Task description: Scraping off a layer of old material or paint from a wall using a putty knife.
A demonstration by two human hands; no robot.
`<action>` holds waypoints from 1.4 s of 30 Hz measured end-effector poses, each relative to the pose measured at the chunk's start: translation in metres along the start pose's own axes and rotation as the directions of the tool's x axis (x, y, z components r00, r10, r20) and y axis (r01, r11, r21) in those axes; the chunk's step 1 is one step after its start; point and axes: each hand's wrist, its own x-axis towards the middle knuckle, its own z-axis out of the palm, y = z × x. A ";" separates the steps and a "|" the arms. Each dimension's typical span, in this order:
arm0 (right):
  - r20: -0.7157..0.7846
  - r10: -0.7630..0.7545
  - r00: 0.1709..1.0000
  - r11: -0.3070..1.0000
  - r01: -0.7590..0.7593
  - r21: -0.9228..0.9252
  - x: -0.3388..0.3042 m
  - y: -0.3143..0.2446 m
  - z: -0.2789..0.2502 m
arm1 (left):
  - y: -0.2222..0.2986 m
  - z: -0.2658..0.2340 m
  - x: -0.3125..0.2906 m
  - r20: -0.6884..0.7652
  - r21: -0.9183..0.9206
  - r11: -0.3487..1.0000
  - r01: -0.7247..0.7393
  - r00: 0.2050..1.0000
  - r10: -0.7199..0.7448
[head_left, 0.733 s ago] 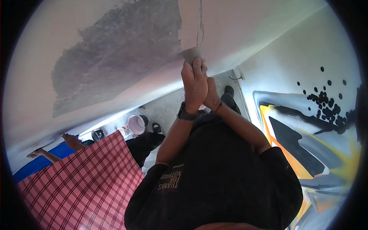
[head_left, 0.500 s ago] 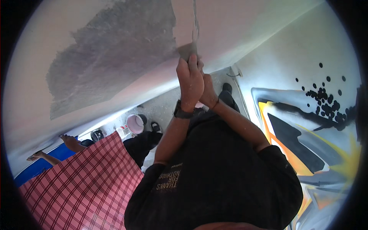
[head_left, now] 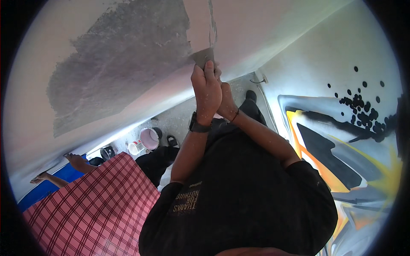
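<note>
We see left hand (head_left: 207,91) closed on scraper (head_left: 203,56); right hand (head_left: 229,101) against left, grip hidden, likely steadying push along wall (head_left: 243,34).

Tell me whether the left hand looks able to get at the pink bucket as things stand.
Probably not: the left hand is gripping a grey scraper at the wall, and the pink bucket sits on the floor, seemingly well below and off to the left.

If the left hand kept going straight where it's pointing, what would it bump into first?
The pinkish wall, most likely. The grey scraper in the left hand sticks out ahead of it and seems to touch the wall, but depth is hard to judge.
</note>
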 end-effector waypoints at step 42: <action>-0.120 -0.022 0.993 0.999 0.026 0.029 0.006 0.005 -0.010 | -0.001 0.008 0.001 -0.037 0.000 1.000 0.018 0.999 -0.018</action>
